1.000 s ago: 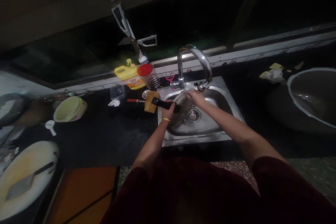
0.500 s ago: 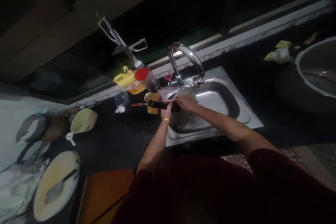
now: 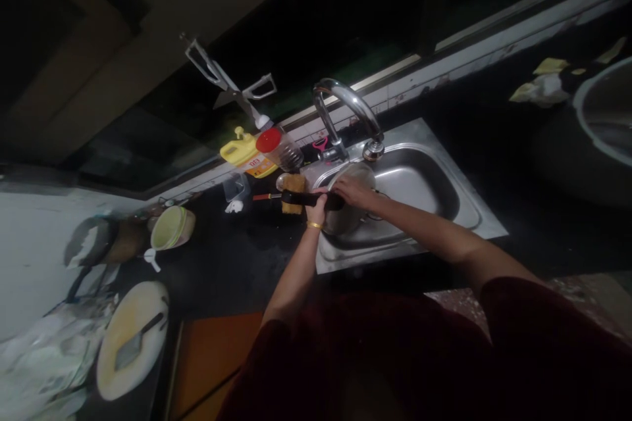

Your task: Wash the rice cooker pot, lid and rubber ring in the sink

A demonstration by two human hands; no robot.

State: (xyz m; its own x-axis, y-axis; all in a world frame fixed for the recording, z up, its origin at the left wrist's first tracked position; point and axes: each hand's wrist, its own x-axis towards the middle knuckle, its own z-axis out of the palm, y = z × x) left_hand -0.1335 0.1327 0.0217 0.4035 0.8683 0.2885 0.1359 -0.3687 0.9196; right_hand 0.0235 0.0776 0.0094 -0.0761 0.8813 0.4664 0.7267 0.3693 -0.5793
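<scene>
A metal pot with a long black handle is tilted over the left part of the sink. Wrapped round that handle, close to the pot, is my left hand, with a yellow bangle at its wrist. My right hand has its fingers bent and pressed at the spot where handle and pot meet. Whatever lies under those fingers is hidden. The chrome faucet arches above the pot; I see no water running from it.
Left of the sink are a yellow sponge, a red-lidded jar and a yellow jug. Further left lie a green bowl and a cutting board with a cleaver. A large pot stands right.
The view has turned slightly, so the counter items at left sit further right. Both hands stay at the pot and its handle, with only a slight shift.
</scene>
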